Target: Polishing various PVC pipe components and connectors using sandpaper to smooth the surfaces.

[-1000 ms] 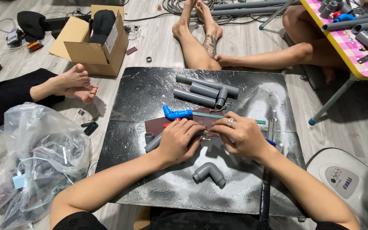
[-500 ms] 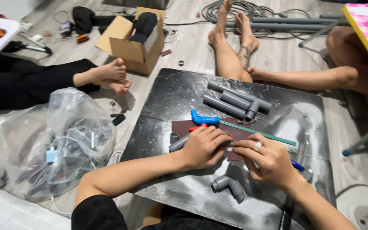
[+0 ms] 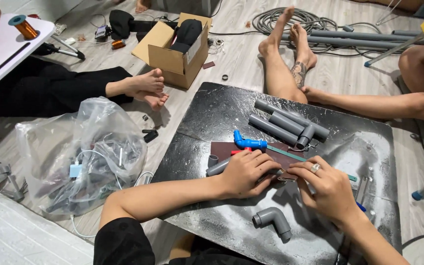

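Observation:
My left hand (image 3: pixel 245 172) lies closed over a short grey pipe piece (image 3: pixel 218 168) on a dark brown sheet (image 3: pixel 222 148) on the black board (image 3: pixel 207 113). Only the pipe's left end shows. My right hand (image 3: pixel 326 189), with a ring on one finger, pinches something small at the sheet's right edge; its fingers hide what it is. A blue pipe fitting (image 3: pixel 248 143) lies just beyond my left hand. A grey elbow fitting (image 3: pixel 273 222) rests on the board nearer to me, below both hands.
Grey pipes (image 3: pixel 285 123) lie joined at the board's far side. A clear plastic bag (image 3: pixel 82 152) of parts sits to the left, a cardboard box (image 3: pixel 175 49) beyond it. Other people's bare legs and feet (image 3: pixel 285 54) reach around the board. Coiled cable (image 3: pixel 290 22) lies far back.
The view has swung right and lower, so the board sits further right. Both hands stay pressed on the brown sheet in the same grip.

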